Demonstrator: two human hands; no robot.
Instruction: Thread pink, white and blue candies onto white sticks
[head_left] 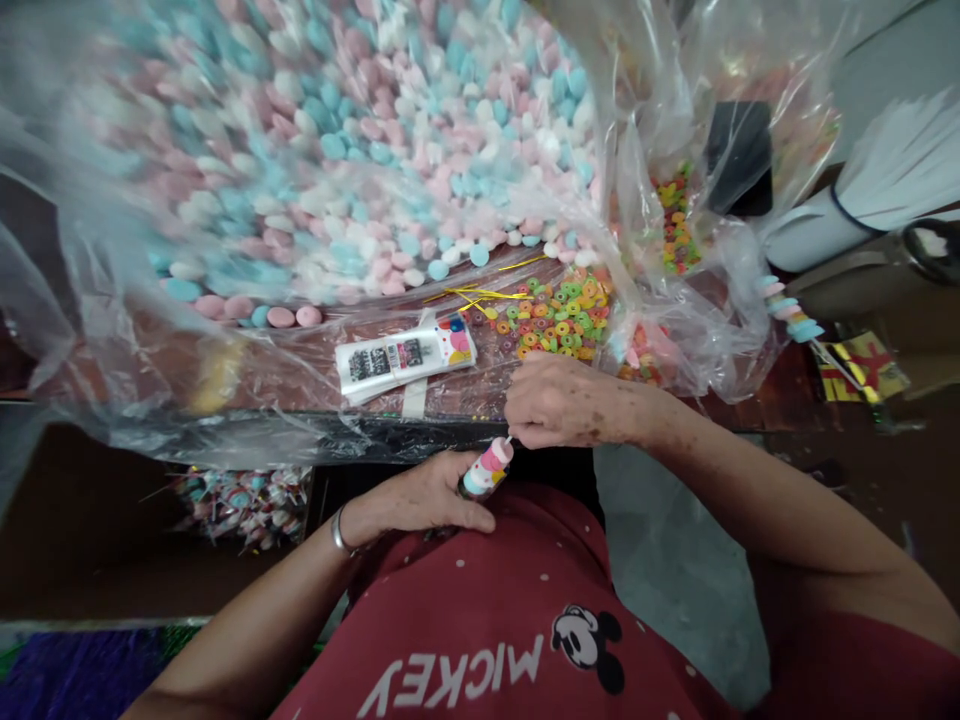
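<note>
My left hand (427,495) holds a stack of pink, white and blue candies in a printed clear bag (489,468) just below the table edge. A thin white stick (509,438) comes out of its upper end. Over that end my right hand (559,400) is closed, its fingertips pinched on the stick and partly hidden. A banded bundle of printed bags (405,358) lies on the table beyond my left hand. Gold twist ties (480,296) lie behind it. Colourful ring gummies (566,315) are heaped just past my right hand.
A large plastic sheet holds a pile of pastel candies (360,150) across the back. A finished-looking candy skewer (791,310) lies at right, near a container of white sticks (817,230) and a dark phone-like slab (740,155). A cardboard box (82,540) with wrapped candies stands lower left.
</note>
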